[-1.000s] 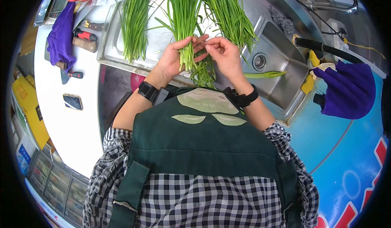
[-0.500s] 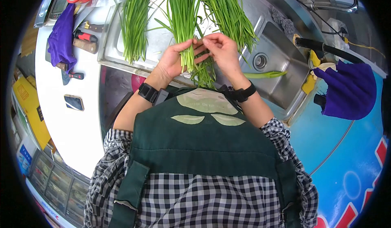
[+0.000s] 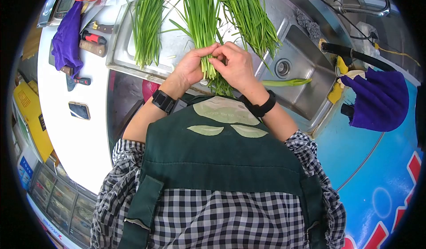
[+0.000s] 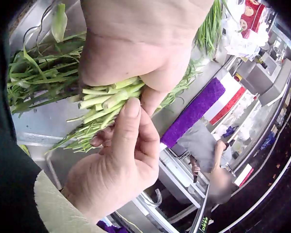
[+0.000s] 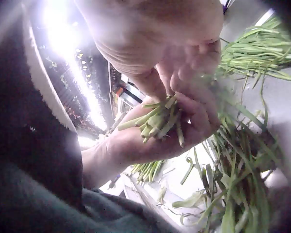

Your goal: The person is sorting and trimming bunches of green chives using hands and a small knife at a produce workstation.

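A bunch of long green stalks (image 3: 200, 20) runs up the steel counter, its pale cut ends (image 4: 104, 104) toward the body. The left hand (image 3: 190, 67) grips the bunch near those ends, thumb across the top. Against its right side the right hand (image 3: 235, 67) has curled fingers, thumb and forefinger pinching at the stalk ends; in the left wrist view the right thumb (image 4: 127, 126) lies on the stems. What exactly it pinches is partly hidden. Loose trimmings (image 3: 220, 87) lie beneath the hands.
Two more green bunches (image 3: 148, 31) (image 3: 253, 20) flank the held one. To the right is a sink (image 3: 301, 62) with a leaf (image 3: 288, 83) across it. Knives (image 3: 92, 49), a purple cloth (image 3: 66, 40) and a phone (image 3: 79, 111) lie on the white surface at left.
The right hand has moved left and slightly down onto the stalk ends, its fingers curling in. The left hand's spread fingers have drawn in behind the bunch.
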The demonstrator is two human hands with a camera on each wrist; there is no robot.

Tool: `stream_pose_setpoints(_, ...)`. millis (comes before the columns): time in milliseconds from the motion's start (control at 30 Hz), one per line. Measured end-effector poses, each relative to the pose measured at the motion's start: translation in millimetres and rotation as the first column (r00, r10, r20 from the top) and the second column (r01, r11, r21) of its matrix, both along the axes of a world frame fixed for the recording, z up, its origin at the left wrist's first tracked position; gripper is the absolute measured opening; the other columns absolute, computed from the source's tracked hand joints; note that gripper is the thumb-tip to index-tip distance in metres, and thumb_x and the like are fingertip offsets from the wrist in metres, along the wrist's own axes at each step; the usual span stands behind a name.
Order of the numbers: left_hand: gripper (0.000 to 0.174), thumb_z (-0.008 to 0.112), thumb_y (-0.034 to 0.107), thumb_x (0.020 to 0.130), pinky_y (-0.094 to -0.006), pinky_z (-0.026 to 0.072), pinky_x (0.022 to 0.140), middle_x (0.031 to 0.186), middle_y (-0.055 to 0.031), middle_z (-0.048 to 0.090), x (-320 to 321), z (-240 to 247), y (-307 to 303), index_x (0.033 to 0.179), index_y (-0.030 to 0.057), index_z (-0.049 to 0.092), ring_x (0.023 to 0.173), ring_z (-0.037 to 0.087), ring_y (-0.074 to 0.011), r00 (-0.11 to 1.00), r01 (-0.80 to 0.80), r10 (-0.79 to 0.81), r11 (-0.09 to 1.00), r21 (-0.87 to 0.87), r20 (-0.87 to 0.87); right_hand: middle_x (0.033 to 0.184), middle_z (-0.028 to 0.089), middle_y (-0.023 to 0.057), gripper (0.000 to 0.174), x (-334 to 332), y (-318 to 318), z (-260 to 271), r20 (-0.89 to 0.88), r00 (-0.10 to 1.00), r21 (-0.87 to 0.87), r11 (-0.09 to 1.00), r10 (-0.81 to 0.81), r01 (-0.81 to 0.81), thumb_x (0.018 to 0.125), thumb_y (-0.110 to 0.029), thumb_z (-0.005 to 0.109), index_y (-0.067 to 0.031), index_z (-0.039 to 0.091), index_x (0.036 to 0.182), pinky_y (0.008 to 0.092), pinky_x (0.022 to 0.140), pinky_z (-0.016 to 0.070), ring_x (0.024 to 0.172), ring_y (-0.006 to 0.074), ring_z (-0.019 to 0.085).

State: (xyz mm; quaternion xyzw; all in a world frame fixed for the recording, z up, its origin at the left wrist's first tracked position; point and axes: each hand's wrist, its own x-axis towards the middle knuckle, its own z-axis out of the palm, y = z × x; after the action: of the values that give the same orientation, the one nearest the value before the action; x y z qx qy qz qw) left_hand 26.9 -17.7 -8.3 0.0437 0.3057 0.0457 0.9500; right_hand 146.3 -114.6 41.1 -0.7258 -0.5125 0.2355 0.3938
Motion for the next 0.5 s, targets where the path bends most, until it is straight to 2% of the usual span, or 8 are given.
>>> stream_pose_setpoints(100, 0.022, 0.059, 0.014, 0.089, -0.0332, 0.0518, 0.08, 0.096, -0.0086, 0.063, 2, 7, -2, 0.106, 0.0003, 0.059, 0.088, 0.062, -0.0193, 0.996, -0.008, 0.009, 1.0, 0.022, -0.083, 0.068, 0.056, 0.0068, 0.012, -3, 0, -5, -0.011, 0.998, -0.075, 0.995, -0.064, 0.063, 0.073, -0.012, 0.069, -0.0038, 0.061, 0.076, 0.0333, 0.054, 0.0456, 0.057, 0.0217, 0.058)
stream_pose_setpoints(200, 0.02, 0.059, 0.015, 0.089, -0.0329, 0.0521, 0.078, 0.093, -0.0083, 0.063, 0, 8, -1, 0.104, 0.0001, 0.06, 0.086, 0.062, -0.0188, 0.994, 0.013, -0.009, 0.999, 0.032, -0.111, 0.065, 0.058, 0.0063, 0.011, 0, -6, -21, -0.279, 0.953, -0.08, 0.992, -0.119, 0.101, 0.074, -0.011, 0.069, -0.0032, 0.061, 0.077, 0.0307, 0.051, 0.0439, 0.053, 0.018, 0.056)
stream_pose_setpoints(267, 0.02, 0.059, 0.015, 0.089, -0.0324, 0.0521, 0.077, 0.092, -0.0083, 0.064, -4, 5, 3, 0.103, -0.0002, 0.06, 0.085, 0.062, -0.0185, 0.996, 0.029, -0.027, 0.999, 0.022, -0.09, 0.063, 0.059, 0.0071, 0.013, 7, -13, -28, -0.566, 0.797, -0.128, 0.977, -0.212, 0.168, 0.075, -0.012, 0.068, -0.002, 0.061, 0.075, 0.0275, 0.05, 0.042, 0.051, 0.0146, 0.054)
stream_pose_setpoints(300, 0.019, 0.058, 0.015, 0.09, -0.0324, 0.0522, 0.079, 0.095, -0.0085, 0.063, -6, -1, 3, 0.102, 0.0005, 0.059, 0.086, 0.062, -0.0189, 0.996, 0.046, -0.041, 0.997, 0.061, -0.073, 0.063, 0.057, 0.0001, 0.009, 14, -15, -10, -0.511, 0.832, -0.213, 0.97, -0.215, 0.12, 0.078, -0.008, 0.07, -0.003, 0.062, 0.077, 0.0214, 0.053, 0.0393, 0.055, 0.0047, 0.047)
stream_pose_setpoints(333, 0.018, 0.057, 0.015, 0.091, -0.0324, 0.0523, 0.08, 0.099, -0.0087, 0.063, -7, 0, 5, 0.102, 0.0012, 0.058, 0.088, 0.062, -0.0194, 0.997, 0.062, -0.057, 0.993, 0.101, -0.055, 0.063, 0.057, 0.0001, 0.009, 23, -19, -12, -0.509, 0.834, -0.212, 0.97, -0.213, 0.119, 0.078, -0.008, 0.07, -0.003, 0.062, 0.077, 0.0214, 0.053, 0.0393, 0.055, 0.0047, 0.047)
stream_pose_setpoints(400, 0.017, 0.057, 0.013, 0.09, -0.0323, 0.0524, 0.08, 0.1, -0.0104, 0.062, -11, 5, 5, 0.101, 0.0002, 0.058, 0.087, 0.061, -0.0195, 0.995, 0.061, -0.051, 0.992, 0.114, -0.09, 0.056, 0.059, 0.0046, 0.009, 35, -24, -17, -0.126, 0.991, -0.458, 0.889, -0.053, -0.011, 0.073, -0.008, 0.071, -0.0041, 0.062, 0.075, 0.0282, 0.052, 0.0444, 0.051, 0.0178, 0.057)
stream_pose_setpoints(433, 0.017, 0.058, 0.012, 0.09, -0.0324, 0.0523, 0.079, 0.099, -0.0106, 0.062, -13, 7, 4, 0.101, -0.0001, 0.058, 0.086, 0.061, -0.0196, 0.995, 0.05, -0.036, 0.988, 0.145, -0.097, 0.073, 0.063, 0.0074, 0.013, 36, -26, -17, -0.085, 0.996, -0.495, 0.869, -0.037, -0.01, 0.074, -0.009, 0.069, -0.0041, 0.063, 0.084, 0.0308, 0.055, 0.0465, 0.054, 0.0213, 0.058)
stream_pose_setpoints(500, 0.016, 0.058, 0.01, 0.089, -0.0305, 0.0528, 0.075, 0.097, -0.0114, 0.062, -18, 9, 5, 0.101, -0.0011, 0.057, 0.085, 0.061, -0.0189, 0.996, 0.041, -0.026, 0.981, 0.188, -0.084, 0.086, 0.063, 0.0098, 0.016, 38, -21, -14, -0.03, 0.997, -0.357, 0.933, -0.064, 0.05, 0.075, -0.009, 0.068, -0.004, 0.063, 0.089, 0.0316, 0.057, 0.0471, 0.057, 0.0221, 0.058)
